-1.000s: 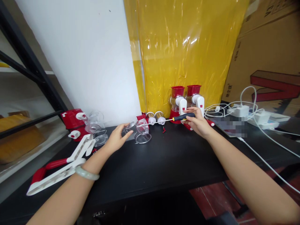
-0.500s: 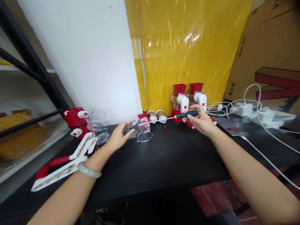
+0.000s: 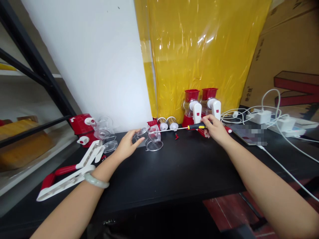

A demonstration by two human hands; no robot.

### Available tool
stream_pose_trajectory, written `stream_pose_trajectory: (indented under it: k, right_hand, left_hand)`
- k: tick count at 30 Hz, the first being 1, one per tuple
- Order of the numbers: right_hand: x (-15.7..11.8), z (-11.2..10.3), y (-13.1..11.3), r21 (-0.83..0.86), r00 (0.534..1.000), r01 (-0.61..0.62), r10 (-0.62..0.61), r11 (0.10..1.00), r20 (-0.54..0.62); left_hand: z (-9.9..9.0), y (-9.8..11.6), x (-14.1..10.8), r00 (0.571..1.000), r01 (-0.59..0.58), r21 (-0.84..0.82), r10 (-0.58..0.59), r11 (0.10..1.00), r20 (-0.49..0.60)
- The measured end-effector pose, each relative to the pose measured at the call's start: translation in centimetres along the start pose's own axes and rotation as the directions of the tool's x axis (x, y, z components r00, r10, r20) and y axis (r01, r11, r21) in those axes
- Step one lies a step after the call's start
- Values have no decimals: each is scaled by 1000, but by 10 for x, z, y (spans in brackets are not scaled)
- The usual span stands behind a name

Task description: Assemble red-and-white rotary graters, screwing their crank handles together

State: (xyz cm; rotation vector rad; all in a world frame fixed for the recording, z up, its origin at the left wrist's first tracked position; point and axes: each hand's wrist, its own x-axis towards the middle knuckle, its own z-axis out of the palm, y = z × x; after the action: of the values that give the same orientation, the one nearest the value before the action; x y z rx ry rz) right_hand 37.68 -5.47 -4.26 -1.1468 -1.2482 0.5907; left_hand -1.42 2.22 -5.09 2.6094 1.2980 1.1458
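A clear plastic grater housing [image 3: 154,146] lies on its side on the black table, its round rim facing me. My left hand [image 3: 127,145] grips its left end between thumb and fingers. In my right hand [image 3: 215,130] is a screwdriver [image 3: 193,126] with a black and yellow handle, pinched by the handle's rear end. Its long shaft points left, nearly level, and reaches the housing; exactly where the tip sits is hard to make out. Just behind are two grater drums [image 3: 167,123], with a small red part [image 3: 176,136] in front of them.
Two assembled red and white rotary graters [image 3: 191,106] stand at the back. On the left lie red bases [image 3: 83,130], more clear housings [image 3: 104,127] and white crank handles with red grips [image 3: 65,180]. A tablet [image 3: 245,134], white cables and a power strip [image 3: 286,125] occupy the right.
My right fingers have shifted on the screwdriver handle toward its rear end, and the handle has turned and dropped slightly, so the shaft is more level. My left hand has stayed on the housing.
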Motion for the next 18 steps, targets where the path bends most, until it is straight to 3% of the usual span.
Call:
stream_pose_trajectory:
  k: [2, 5, 8, 11, 13, 16, 18]
  right_hand:
    - [2, 0, 1, 97, 999, -25, 28, 995, -33]
    - [4, 1, 1, 313, 998, 41, -27, 949, -51]
    - [3, 3, 1, 268, 994, 108, -100, 957, -45]
    - [1, 3, 0, 149, 996, 81, -74, 986, -52]
    - [0, 0, -4, 201, 998, 40, -30, 979, -52]
    - [-2, -13, -14, 364, 991, -93, 51, 927, 122]
    - [-3, -23, -18, 367, 958, -190, 90, 911, 272]
  left_hand:
    - [0, 1, 0, 1000, -1, 2, 1, 1000, -5]
    - [-1, 4, -1, 1000, -4, 8, 4, 1000, -10]
    - [-1, 6, -1, 1000, -7, 14, 7, 1000, -12]
    - [-1, 6, -2, 1000, -15, 14, 15, 1000, -16]
    - [-1, 5, -1, 1000, -20, 17, 20, 1000, -15]
    - [-1, 6, -1, 1000, -9, 18, 9, 1000, -12]
    - [-1, 7, 0, 1000, -3, 13, 3, 1000, -13]
